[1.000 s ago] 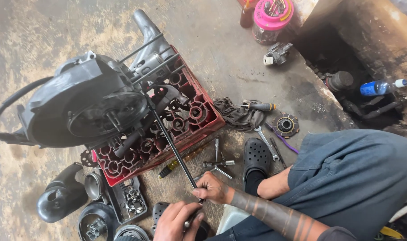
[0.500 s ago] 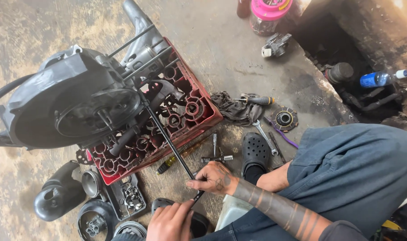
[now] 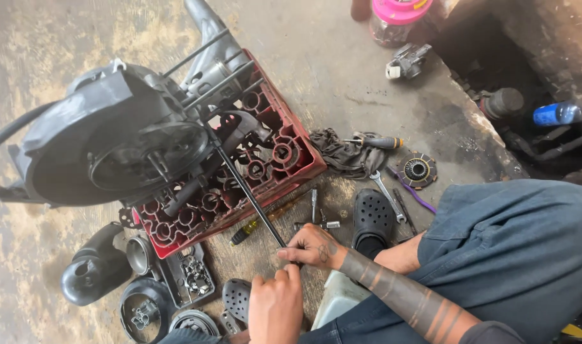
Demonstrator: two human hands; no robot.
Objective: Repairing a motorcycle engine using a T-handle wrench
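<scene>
Both your hands grip the long thin black metal rod [image 3: 249,191]: right hand [image 3: 313,247] pinching its near end, left hand [image 3: 275,304] closed just below. The rod slants up into the dark grey engine casing [image 3: 112,140] resting on the red plastic crate [image 3: 253,172].

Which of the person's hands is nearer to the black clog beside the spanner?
Right. The right hand grips the long rod just left of the black clog; the left hand sits lower, farther away.
</scene>
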